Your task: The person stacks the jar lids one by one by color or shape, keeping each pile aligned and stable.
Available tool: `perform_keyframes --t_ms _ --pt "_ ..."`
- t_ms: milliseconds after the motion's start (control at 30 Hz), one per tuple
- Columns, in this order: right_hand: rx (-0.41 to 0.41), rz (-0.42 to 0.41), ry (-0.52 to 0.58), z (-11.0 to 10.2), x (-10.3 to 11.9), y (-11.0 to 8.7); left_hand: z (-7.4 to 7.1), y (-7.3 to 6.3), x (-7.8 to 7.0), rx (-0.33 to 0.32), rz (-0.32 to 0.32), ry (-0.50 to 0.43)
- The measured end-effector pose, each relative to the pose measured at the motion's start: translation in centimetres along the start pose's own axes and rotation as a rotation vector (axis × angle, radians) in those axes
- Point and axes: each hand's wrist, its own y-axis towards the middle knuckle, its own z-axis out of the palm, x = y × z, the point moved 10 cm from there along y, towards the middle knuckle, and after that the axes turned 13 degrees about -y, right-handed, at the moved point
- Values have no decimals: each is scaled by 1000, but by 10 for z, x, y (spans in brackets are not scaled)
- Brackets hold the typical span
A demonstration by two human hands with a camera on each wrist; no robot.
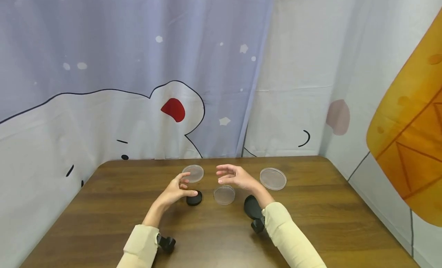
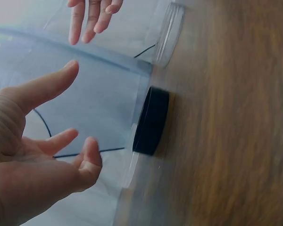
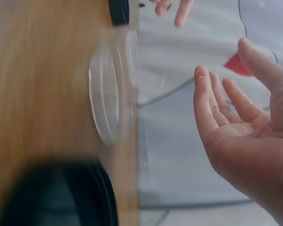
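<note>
Both hands hover over the table with nothing held. The left hand [image 1: 172,192], fingers spread, is above and beside a small black round lid-like piece [image 1: 194,199]; its thumb overlaps that piece in the head view, while the left wrist view shows a gap to the black piece [image 2: 152,121]. My right hand [image 1: 238,177] hangs just behind a clear shallow round dish [image 1: 224,195], fingers loosely bent and thumb apart. In the right wrist view this hand [image 3: 247,122] is clear of the dish [image 3: 104,94]. Under the right wrist lies a larger black round piece [image 1: 252,207], partly hidden by the forearm.
Another clear round dish [image 1: 195,173] lies behind the left fingers, and a larger one [image 1: 273,179] to the right of the right hand. All rest on a brown wooden table [image 1: 317,222]. A printed curtain [image 1: 214,68] hangs behind the table's far edge.
</note>
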Motion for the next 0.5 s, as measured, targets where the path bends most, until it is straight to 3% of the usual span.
perform_keyframes --t_ms 233,500 --pt "76 22 -3 42 -2 14 -5 -3 10 58 -48 64" --pt "91 82 10 67 -13 22 -11 -1 30 65 -82 20"
